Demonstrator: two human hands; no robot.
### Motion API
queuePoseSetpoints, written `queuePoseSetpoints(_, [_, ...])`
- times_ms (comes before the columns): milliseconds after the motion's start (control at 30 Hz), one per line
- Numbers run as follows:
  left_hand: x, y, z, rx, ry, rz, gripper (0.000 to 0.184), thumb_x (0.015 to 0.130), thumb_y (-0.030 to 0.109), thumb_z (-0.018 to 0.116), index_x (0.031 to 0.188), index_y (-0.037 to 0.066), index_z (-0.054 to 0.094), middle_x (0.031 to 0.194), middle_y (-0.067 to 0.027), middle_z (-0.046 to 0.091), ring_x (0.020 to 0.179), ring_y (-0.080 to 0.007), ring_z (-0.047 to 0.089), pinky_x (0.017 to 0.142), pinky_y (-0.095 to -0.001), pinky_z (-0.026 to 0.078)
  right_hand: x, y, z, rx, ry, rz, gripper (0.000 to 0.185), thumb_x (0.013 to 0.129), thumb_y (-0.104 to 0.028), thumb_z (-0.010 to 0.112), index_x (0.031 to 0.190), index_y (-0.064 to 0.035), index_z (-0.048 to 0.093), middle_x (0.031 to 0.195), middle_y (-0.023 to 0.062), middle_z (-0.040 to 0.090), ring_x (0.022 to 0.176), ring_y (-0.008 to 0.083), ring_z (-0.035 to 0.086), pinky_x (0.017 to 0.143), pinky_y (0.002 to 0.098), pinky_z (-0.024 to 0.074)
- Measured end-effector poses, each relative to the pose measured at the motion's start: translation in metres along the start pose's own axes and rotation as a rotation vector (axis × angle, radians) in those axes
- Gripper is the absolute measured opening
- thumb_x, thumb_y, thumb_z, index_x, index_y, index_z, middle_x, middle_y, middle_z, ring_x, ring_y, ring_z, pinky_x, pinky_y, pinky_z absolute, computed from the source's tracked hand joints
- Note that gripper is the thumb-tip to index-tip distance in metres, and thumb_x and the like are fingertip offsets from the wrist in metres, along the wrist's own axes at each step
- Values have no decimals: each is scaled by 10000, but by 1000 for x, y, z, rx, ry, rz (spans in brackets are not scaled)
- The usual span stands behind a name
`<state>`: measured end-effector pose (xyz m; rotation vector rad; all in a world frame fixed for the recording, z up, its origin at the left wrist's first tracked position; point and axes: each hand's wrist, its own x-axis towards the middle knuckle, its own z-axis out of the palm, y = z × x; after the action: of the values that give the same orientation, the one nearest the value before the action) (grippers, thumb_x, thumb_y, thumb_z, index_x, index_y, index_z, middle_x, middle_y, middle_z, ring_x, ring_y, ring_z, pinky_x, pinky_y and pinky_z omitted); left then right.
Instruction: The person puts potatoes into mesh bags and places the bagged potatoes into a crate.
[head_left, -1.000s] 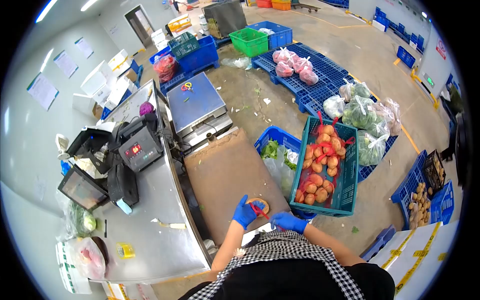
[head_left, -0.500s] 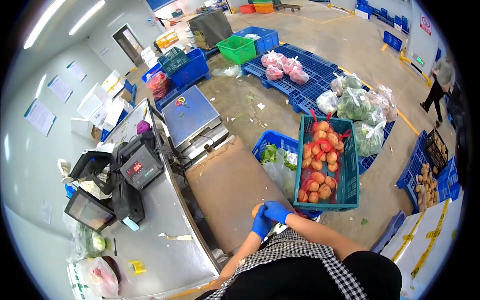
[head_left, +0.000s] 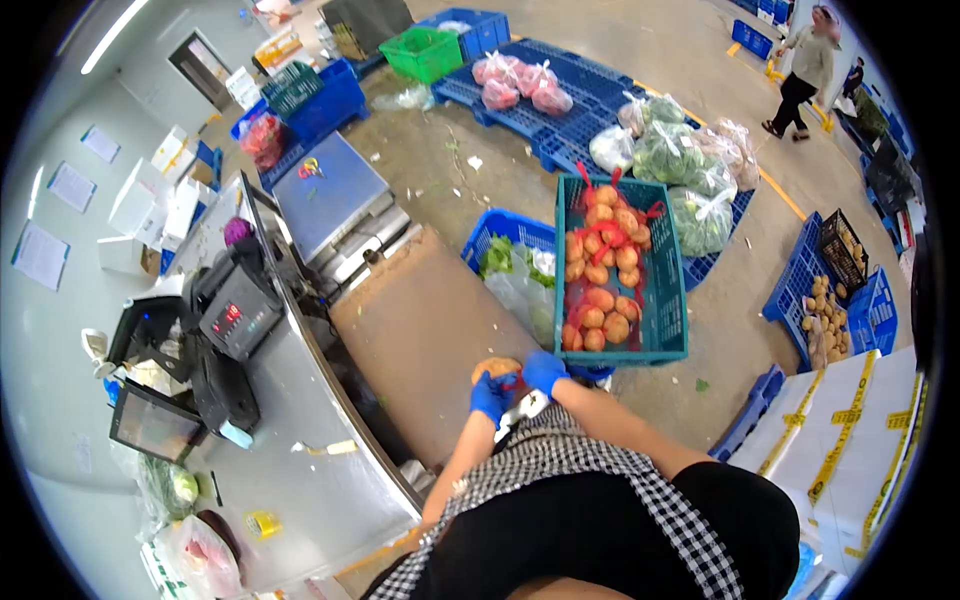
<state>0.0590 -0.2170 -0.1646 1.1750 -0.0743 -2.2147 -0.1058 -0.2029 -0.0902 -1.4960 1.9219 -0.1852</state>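
My left hand (head_left: 490, 397), in a blue glove, is closed around a round tan-brown vegetable (head_left: 494, 367) at the near edge of the brown board. A bit of red netting shows beside it, between my hands. My right hand (head_left: 545, 373), also blue-gloved, sits just to the right with its fingers curled at the netting; what they grip is hidden. In front of my right hand stands a teal crate (head_left: 665, 290) holding red net bags of similar round vegetables (head_left: 600, 265). Their exact kind is hard to tell.
A blue crate (head_left: 480, 232) with greens stands behind the board (head_left: 430, 320). To the left are a metal table (head_left: 310, 500) and a scale display (head_left: 232, 315). Blue pallets (head_left: 560, 140) bear bagged produce. A person (head_left: 803, 75) walks at the far right.
My hands have moved apart a little, and red netting now shows between them. The view has shifted, and the display reading differs. The person at right appears farther back.
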Motion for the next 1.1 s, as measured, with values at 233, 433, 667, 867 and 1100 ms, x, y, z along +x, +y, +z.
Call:
queuePoseSetpoints(233, [-80, 23, 56, 703, 248, 336, 430, 875, 316, 493, 530, 61, 526, 487, -63, 534, 379, -144, 434, 395, -268, 350, -6, -22, 39, 195, 374, -803, 164, 731, -184, 547, 815, -52, 597, 729, 178, 588, 678, 341, 580, 642, 403, 473])
queuePoseSetpoints(433, [-163, 77, 124, 646, 215, 582, 478, 880, 354, 472, 485, 85, 480, 460, -63, 503, 411, -118, 419, 450, -228, 322, -23, -44, 5, 507, -210, -568, 191, 789, -170, 492, 928, -89, 596, 806, 117, 643, 736, 263, 614, 667, 354, 470])
queuePoseSetpoints(667, [-145, 83, 190, 405, -6, 463, 457, 878, 329, 498, 490, 98, 426, 450, -38, 404, 429, -112, 386, 445, -228, 271, -54, -34, -46, 673, -62, -556, 179, 807, -237, 536, 875, -77, 578, 780, 115, 614, 743, 295, 593, 682, 367, 458])
queuePoseSetpoints(867, [-160, 49, 268, 722, -117, 477, 441, 890, 316, 480, 548, 37, 483, 485, -77, 480, 394, -133, 412, 432, -236, 312, -30, 27, -84, 280, 598, -751, 200, 662, -205, 647, 805, -90, 568, 768, 100, 559, 744, 298, 546, 650, 399, 426])
queuePoseSetpoints(1100, [-113, 56, 339, 1577, -414, 797, 179, 826, 81, 555, 968, 0, 628, 892, -102, 641, 824, -192, 591, 776, -296, 443, 13, 117, -161, 385, 609, -378, 186, 698, -108, 584, 877, -60, 584, 887, 144, 586, 846, 324, 557, 706, 412, 440])
